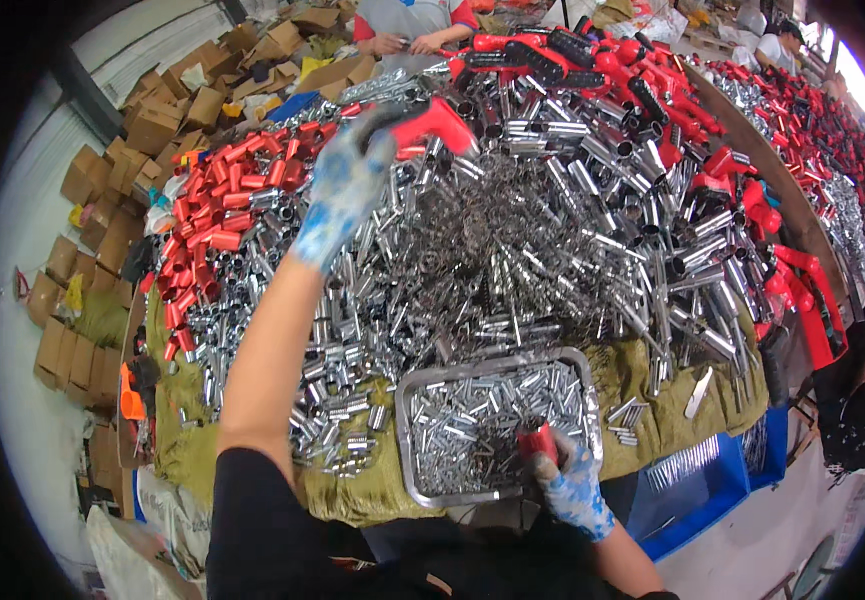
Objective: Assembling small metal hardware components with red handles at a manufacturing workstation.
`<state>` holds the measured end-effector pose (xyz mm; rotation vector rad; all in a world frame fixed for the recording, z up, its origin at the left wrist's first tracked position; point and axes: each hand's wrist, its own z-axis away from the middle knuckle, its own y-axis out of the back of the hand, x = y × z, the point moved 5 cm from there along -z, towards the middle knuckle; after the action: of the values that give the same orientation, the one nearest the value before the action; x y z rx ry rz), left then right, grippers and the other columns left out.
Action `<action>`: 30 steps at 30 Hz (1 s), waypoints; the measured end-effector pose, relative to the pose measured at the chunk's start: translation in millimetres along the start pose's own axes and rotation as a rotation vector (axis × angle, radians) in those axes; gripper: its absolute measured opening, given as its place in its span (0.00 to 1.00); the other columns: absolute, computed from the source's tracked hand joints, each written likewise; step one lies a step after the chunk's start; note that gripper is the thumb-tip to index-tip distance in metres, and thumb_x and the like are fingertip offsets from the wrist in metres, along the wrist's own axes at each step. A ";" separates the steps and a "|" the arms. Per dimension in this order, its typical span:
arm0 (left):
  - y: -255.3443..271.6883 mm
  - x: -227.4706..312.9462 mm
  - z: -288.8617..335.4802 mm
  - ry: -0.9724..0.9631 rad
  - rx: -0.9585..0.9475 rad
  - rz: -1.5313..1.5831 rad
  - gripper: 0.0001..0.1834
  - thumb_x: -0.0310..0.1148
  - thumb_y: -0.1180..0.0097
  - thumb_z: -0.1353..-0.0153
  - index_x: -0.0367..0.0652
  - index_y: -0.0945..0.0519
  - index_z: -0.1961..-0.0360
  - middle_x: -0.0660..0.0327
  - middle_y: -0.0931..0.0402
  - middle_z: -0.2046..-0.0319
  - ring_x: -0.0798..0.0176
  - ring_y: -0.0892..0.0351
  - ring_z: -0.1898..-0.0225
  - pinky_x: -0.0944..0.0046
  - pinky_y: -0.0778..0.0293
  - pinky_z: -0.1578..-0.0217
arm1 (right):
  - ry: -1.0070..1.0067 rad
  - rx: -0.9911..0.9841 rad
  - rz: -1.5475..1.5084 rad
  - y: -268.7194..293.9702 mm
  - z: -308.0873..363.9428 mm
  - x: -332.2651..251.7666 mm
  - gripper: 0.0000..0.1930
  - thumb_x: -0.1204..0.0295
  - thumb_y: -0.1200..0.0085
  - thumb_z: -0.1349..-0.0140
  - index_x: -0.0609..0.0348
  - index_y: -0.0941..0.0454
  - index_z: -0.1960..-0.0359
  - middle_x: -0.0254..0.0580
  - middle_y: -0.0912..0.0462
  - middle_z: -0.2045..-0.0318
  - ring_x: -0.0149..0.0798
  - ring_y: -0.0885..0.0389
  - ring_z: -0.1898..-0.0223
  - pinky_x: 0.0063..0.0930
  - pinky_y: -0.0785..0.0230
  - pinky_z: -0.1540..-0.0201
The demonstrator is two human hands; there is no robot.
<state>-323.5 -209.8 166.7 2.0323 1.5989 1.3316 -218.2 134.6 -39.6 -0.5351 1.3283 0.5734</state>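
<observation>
1. Brown cardboard boxes [155, 122] pile up at far left, and a co-worker's bare hands [387, 43] show at the far edge of the work surface, which is covered in yellow-green woven cloth [667, 435].
2. On my feed, the left hand [340, 185], in a blue-and-white glove, reaches over the far left of the heap. Its fingers look curled round the dark end of a black-and-red gun-shaped piece [437, 125]; blur keeps me from judging how firmly.
3. I see the right hand [574, 492], gloved alike, closed around a short red cylinder [536, 442] above the near right corner of a rectangular silver metal tray [497, 360] full of small metal pins [482, 420].
4. Between the hands lies a dark tangle of wiry metal parts [492, 220], with shiny silver tubes [697, 250] to its right and loose red sleeves [237, 200] to its left.
5. My worries: a low pass of the left hand could snag that tangle and drag parts along; a knock on the tray rim could spill pins; a loose right-hand grip could drop the cylinder among them.
</observation>
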 end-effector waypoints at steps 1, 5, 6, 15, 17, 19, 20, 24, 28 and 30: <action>7.8 12.2 30.7 0.178 -0.104 0.074 0.21 0.39 0.56 0.40 0.43 0.23 0.48 0.50 0.20 0.58 0.59 0.20 0.58 0.62 0.28 0.54 | 0.039 0.039 0.053 1.4 -2.7 -10.1 0.29 0.50 0.47 0.39 0.66 0.27 0.49 0.39 0.21 0.68 0.31 0.26 0.65 0.28 0.30 0.60; 32.6 40.2 131.8 0.187 -0.295 0.226 0.20 0.36 0.57 0.39 0.38 0.21 0.52 0.56 0.19 0.58 0.64 0.21 0.57 0.65 0.30 0.51 | -0.005 0.010 0.073 -1.6 -3.1 -0.6 0.27 0.53 0.47 0.38 0.67 0.27 0.48 0.45 0.20 0.65 0.35 0.23 0.63 0.30 0.30 0.57; 38.1 46.5 151.0 0.208 -0.290 0.316 0.20 0.37 0.57 0.39 0.35 0.21 0.53 0.55 0.19 0.57 0.63 0.22 0.56 0.64 0.30 0.50 | 0.023 0.005 0.125 -4.6 -1.8 -18.8 0.27 0.54 0.47 0.38 0.67 0.27 0.48 0.46 0.19 0.65 0.34 0.23 0.62 0.30 0.30 0.57; 84.2 80.0 215.5 0.227 -0.298 0.258 0.18 0.33 0.55 0.40 0.38 0.21 0.53 0.56 0.19 0.61 0.65 0.22 0.66 0.63 0.27 0.60 | 0.134 -0.029 0.262 -29.9 42.3 -41.3 0.24 0.58 0.44 0.39 0.65 0.27 0.48 0.49 0.19 0.66 0.36 0.21 0.65 0.30 0.30 0.58; 92.0 88.0 221.5 0.234 -0.355 0.227 0.24 0.44 0.57 0.38 0.38 0.22 0.52 0.55 0.20 0.59 0.64 0.22 0.61 0.63 0.28 0.55 | 0.130 -0.058 0.309 -37.0 51.8 -50.7 0.24 0.60 0.44 0.39 0.64 0.27 0.47 0.50 0.19 0.65 0.37 0.20 0.65 0.30 0.30 0.58; 92.4 98.2 227.0 0.137 -0.602 0.146 0.23 0.44 0.57 0.38 0.39 0.22 0.51 0.52 0.20 0.61 0.63 0.21 0.62 0.62 0.27 0.59 | 0.123 -0.086 0.356 -46.3 60.3 -53.9 0.23 0.61 0.44 0.40 0.64 0.27 0.47 0.52 0.18 0.65 0.38 0.19 0.64 0.30 0.29 0.58; 96.1 99.5 228.2 0.146 -0.688 0.114 0.24 0.44 0.55 0.39 0.41 0.23 0.48 0.47 0.21 0.62 0.59 0.19 0.61 0.61 0.27 0.59 | 0.160 -0.033 0.353 -48.9 64.4 -55.3 0.23 0.62 0.44 0.40 0.64 0.27 0.47 0.52 0.18 0.65 0.39 0.18 0.64 0.31 0.28 0.59; 95.6 87.9 261.5 -0.675 -0.677 -0.307 0.23 0.49 0.50 0.39 0.44 0.23 0.50 0.43 0.21 0.63 0.48 0.19 0.64 0.55 0.24 0.62 | 0.264 0.040 0.488 -62.1 73.1 -64.0 0.25 0.59 0.42 0.41 0.63 0.27 0.47 0.55 0.18 0.68 0.49 0.16 0.65 0.36 0.26 0.62; 67.7 114.3 256.5 -0.055 -0.378 -0.445 0.25 0.55 0.48 0.40 0.39 0.24 0.72 0.52 0.24 0.83 0.49 0.21 0.79 0.54 0.27 0.75 | 0.325 0.036 0.639 -69.0 73.6 -62.5 0.28 0.55 0.42 0.42 0.64 0.28 0.48 0.60 0.19 0.70 0.56 0.18 0.67 0.40 0.26 0.65; 70.5 116.7 258.1 -0.084 -0.389 -0.437 0.25 0.55 0.47 0.41 0.40 0.24 0.73 0.52 0.25 0.84 0.49 0.22 0.79 0.54 0.27 0.75 | 0.202 -0.064 0.634 -66.6 74.4 -62.0 0.26 0.57 0.43 0.40 0.65 0.28 0.47 0.54 0.17 0.70 0.48 0.16 0.68 0.35 0.26 0.64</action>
<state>-83.0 -49.1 127.5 1.3965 1.4916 1.2499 -128.4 128.6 36.0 -0.2146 1.6833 1.1051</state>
